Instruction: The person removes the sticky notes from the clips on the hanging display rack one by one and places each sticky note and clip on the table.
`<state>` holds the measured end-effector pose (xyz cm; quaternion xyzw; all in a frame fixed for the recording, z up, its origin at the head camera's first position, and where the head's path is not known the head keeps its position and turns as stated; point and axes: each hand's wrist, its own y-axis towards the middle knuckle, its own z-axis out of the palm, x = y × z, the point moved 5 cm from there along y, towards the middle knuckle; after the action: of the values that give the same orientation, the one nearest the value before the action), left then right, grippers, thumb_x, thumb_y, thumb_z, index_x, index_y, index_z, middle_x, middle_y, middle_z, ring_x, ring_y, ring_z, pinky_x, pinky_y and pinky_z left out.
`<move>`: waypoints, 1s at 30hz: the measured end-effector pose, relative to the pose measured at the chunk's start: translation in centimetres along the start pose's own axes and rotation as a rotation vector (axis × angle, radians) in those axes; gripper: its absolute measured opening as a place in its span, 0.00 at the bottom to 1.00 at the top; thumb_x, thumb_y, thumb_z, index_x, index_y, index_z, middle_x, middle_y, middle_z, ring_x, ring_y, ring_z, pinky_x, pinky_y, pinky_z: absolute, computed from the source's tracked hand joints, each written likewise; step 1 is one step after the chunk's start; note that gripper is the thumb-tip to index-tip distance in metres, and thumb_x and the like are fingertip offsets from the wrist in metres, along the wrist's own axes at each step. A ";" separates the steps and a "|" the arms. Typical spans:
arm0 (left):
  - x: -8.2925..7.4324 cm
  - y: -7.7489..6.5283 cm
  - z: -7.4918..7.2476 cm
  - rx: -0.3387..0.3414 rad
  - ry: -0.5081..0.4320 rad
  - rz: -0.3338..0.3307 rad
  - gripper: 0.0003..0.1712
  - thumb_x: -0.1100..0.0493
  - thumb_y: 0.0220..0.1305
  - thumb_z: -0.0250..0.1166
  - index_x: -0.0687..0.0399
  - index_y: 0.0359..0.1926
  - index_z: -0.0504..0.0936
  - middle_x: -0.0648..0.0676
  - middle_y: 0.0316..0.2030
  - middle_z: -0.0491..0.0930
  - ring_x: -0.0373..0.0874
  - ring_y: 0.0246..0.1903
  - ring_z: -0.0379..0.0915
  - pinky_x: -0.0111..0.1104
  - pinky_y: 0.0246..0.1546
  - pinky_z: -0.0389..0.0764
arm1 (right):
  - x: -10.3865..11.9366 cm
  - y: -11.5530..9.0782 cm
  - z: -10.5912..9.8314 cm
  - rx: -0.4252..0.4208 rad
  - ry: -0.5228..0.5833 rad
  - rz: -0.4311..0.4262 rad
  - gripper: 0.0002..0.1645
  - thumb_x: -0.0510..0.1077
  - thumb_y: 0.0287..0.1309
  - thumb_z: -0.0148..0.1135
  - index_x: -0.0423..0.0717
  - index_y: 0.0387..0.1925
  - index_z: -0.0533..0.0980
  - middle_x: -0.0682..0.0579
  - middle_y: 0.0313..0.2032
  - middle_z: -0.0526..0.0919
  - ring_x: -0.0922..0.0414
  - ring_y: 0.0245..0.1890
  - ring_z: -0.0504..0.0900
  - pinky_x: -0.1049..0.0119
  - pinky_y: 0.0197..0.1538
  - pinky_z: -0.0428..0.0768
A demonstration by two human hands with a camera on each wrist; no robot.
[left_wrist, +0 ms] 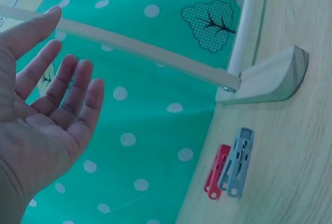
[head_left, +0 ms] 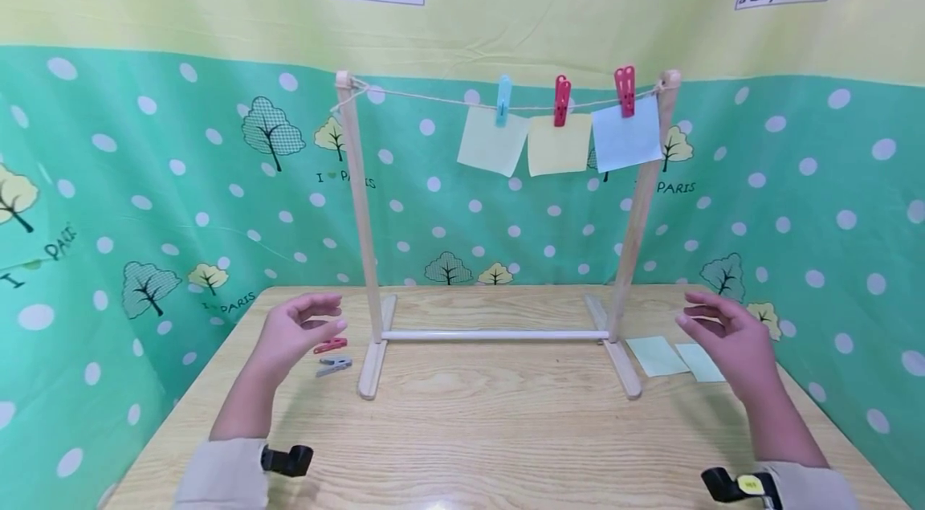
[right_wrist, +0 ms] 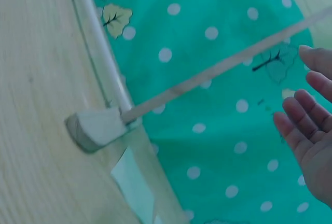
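Observation:
My left hand (head_left: pixel 298 337) hovers over the left side of the table, fingers loosely bent and holding nothing. Just beyond it lie a red clothespin (head_left: pixel 330 345) and a grey-blue clothespin (head_left: pixel 334 366), side by side. On the other side, my right hand (head_left: pixel 733 341) hangs in the air with relaxed fingers, nothing in it. Two pale green paper squares (head_left: pixel 656 356) lie near it, one partly hidden behind the hand. From a string (head_left: pixel 426 96) hang a pale green paper (head_left: pixel 493 142), a yellow paper (head_left: pixel 560 145) and a blue paper (head_left: pixel 627 136), each pinned by a clothespin.
A wooden frame with a left post (head_left: pixel 361 213), a right post (head_left: pixel 639 229) and a white crossbar (head_left: pixel 495 335) stands on the wooden table (head_left: pixel 491 422). Its feet reach toward me. A green dotted curtain (head_left: pixel 462 221) surrounds the table's back and sides.

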<state>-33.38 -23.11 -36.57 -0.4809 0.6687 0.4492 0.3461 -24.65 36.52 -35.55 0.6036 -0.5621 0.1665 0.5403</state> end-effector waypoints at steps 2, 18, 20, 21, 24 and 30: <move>-0.5 0.2 0.2 0.007 -0.008 0.016 0.31 0.54 0.59 0.72 0.64 0.59 0.76 0.62 0.50 0.79 0.42 0.46 0.79 0.27 0.44 0.81 | 0.7 0.1 0.3 0.014 0.010 -0.030 0.26 0.37 0.61 0.65 0.42 0.62 0.73 0.66 0.50 0.78 0.71 0.44 0.80 0.82 0.43 0.78; -4.3 2.1 2.4 0.086 -0.074 0.101 0.30 0.56 0.59 0.72 0.64 0.59 0.76 0.65 0.50 0.77 0.47 0.44 0.80 0.30 0.45 0.82 | 5.4 1.7 2.9 0.122 0.021 -0.151 0.27 0.37 0.62 0.65 0.39 0.62 0.71 0.64 0.53 0.76 0.68 0.49 0.78 0.79 0.47 0.78; -4.8 2.4 2.7 0.096 -0.077 0.112 0.29 0.56 0.59 0.72 0.63 0.59 0.76 0.64 0.51 0.77 0.49 0.45 0.80 0.30 0.46 0.82 | 5.9 2.0 3.3 0.139 0.015 -0.157 0.28 0.38 0.62 0.65 0.38 0.63 0.71 0.61 0.53 0.77 0.68 0.50 0.77 0.79 0.47 0.78; -5.0 2.6 2.8 0.098 -0.073 0.117 0.29 0.55 0.59 0.72 0.62 0.59 0.77 0.63 0.51 0.77 0.50 0.46 0.80 0.31 0.46 0.82 | 6.1 2.1 3.5 0.143 0.013 -0.157 0.28 0.39 0.62 0.65 0.38 0.63 0.71 0.59 0.54 0.77 0.68 0.50 0.77 0.79 0.47 0.78; -5.6 3.1 3.1 0.102 -0.069 0.125 0.29 0.55 0.59 0.73 0.60 0.59 0.77 0.61 0.51 0.78 0.52 0.48 0.78 0.31 0.47 0.81 | 6.9 2.6 4.2 0.162 0.020 -0.166 0.28 0.39 0.62 0.65 0.40 0.63 0.71 0.50 0.55 0.76 0.64 0.51 0.77 0.78 0.48 0.78; -7.0 4.0 3.8 0.101 -0.031 0.126 0.29 0.52 0.57 0.74 0.56 0.58 0.78 0.56 0.53 0.78 0.53 0.51 0.75 0.29 0.47 0.81 | 8.6 3.3 5.6 0.210 0.034 -0.202 0.29 0.40 0.62 0.66 0.42 0.64 0.71 0.49 0.56 0.76 0.61 0.52 0.77 0.79 0.50 0.77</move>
<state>-34.97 -16.71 -30.56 -0.4128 0.7141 0.4429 0.3513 -27.11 28.23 -29.12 0.7073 -0.4688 0.1796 0.4977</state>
